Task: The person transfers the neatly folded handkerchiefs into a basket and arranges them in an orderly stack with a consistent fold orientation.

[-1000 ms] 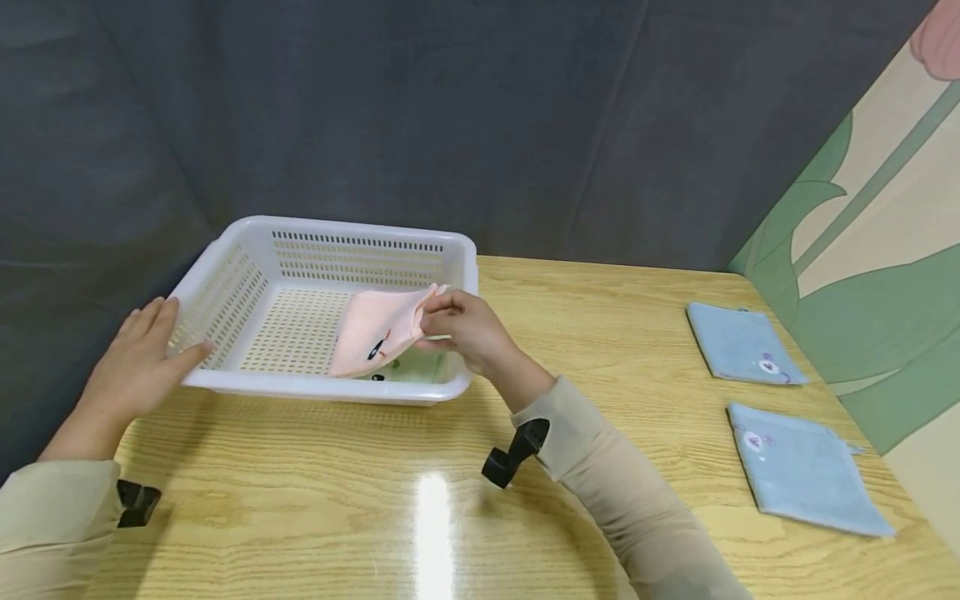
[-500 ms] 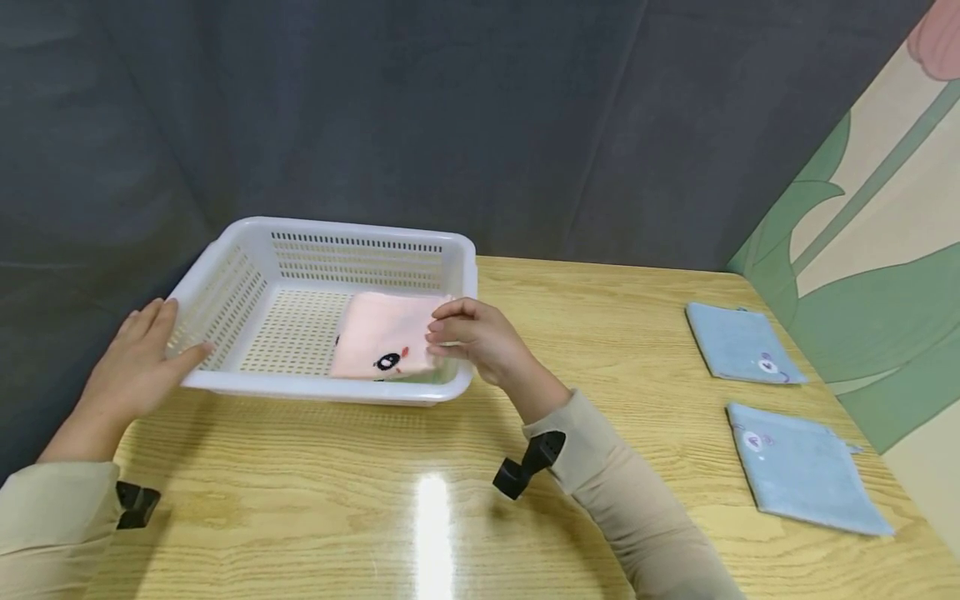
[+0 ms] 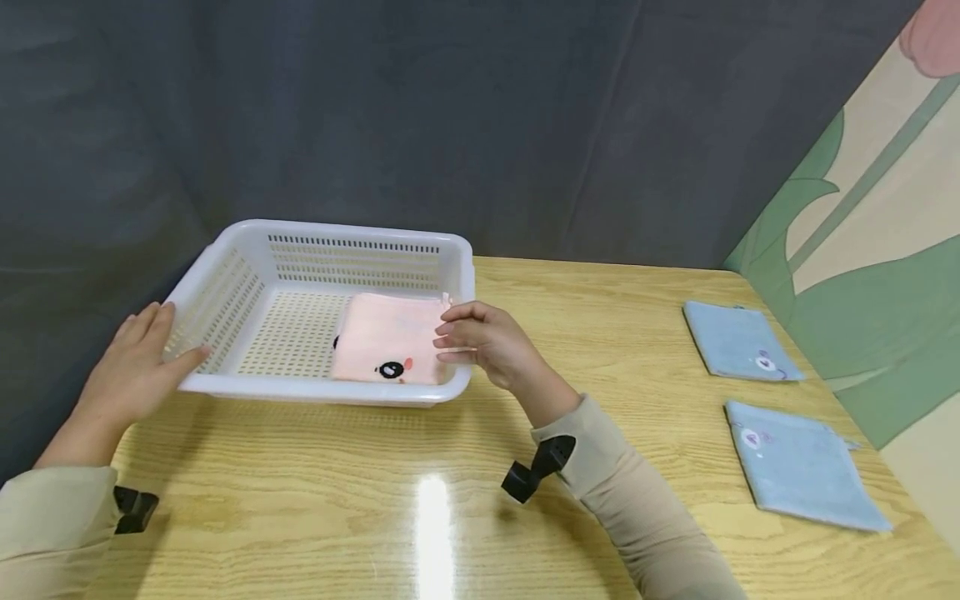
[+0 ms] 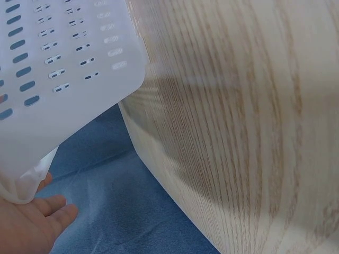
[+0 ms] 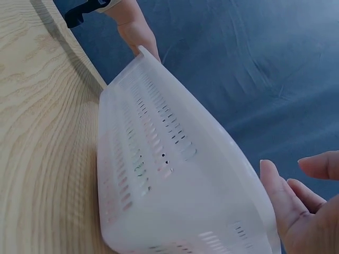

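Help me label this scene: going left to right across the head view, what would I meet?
Left hand, pink cloth in the white basket, right hand, farther blue cloth, nearer blue cloth.

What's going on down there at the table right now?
A person's left hand rests against the left rim of the white slotted plastic basket. The right hand is at the basket's right rim, holding nothing. A folded pink hand towel with an embroidered eye lies inside, toward the right end. Two light blue hand towels lie on the wooden table, off to the right.
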### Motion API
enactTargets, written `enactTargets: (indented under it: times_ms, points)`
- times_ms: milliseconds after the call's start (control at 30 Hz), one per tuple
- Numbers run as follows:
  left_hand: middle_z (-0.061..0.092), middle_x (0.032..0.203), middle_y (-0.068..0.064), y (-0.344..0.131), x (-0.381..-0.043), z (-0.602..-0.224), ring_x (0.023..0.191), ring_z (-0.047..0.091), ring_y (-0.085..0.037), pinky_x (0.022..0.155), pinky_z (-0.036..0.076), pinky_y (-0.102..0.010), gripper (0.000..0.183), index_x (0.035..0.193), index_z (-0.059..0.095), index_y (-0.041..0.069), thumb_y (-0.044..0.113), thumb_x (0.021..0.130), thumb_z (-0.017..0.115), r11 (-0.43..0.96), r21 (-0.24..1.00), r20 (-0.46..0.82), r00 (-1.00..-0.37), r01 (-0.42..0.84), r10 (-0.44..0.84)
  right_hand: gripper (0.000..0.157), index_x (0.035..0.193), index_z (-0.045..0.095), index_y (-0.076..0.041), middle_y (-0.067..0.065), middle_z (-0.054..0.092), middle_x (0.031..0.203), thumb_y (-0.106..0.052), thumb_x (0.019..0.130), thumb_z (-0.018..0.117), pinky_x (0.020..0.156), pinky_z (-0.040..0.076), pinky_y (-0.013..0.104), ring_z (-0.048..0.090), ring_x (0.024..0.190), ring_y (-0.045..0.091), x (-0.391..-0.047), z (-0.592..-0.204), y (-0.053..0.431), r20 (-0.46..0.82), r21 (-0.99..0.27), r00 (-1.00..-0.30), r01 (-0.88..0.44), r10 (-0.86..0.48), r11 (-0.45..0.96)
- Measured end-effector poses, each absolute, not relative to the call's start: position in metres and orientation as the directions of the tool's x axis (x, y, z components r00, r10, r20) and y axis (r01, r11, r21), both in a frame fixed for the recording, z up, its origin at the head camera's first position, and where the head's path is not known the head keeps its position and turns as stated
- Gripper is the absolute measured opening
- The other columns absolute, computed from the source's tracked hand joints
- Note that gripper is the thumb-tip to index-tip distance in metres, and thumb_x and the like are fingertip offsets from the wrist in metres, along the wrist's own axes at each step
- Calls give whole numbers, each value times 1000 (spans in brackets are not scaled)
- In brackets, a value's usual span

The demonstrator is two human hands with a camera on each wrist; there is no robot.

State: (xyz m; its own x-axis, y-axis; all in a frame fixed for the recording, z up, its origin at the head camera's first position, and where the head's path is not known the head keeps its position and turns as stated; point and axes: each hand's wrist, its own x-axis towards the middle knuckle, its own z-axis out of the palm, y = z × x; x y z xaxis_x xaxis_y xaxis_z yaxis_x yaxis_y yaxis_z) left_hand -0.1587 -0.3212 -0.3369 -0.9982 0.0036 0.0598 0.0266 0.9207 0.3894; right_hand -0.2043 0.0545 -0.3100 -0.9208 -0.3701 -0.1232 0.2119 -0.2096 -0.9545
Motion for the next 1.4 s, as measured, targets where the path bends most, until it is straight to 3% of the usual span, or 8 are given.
enactTargets:
  times_ms: [800,1400]
  points:
    - [-7,137,-30,-322,-159,-339,123,-13,-43,91,3,-61,77,133,-6,-7,41,89,35,918,396,63,-998,22,-3,8,92,49,2,9,56,77,4,85,44,64,50,30,59,67,18,-198,-318,88,-169,-935,-933,253,-317,-247]
    - [-8,137,-30,-322,-158,-337,123,-14,-43,92,2,-61,77,134,-7,-6,41,89,34,915,402,57,-998,31,8,14,100,46,5,9,57,83,2,86,45,70,49,33,59,74,19,-191,-321,125,-183,-943,-941,250,-285,-220]
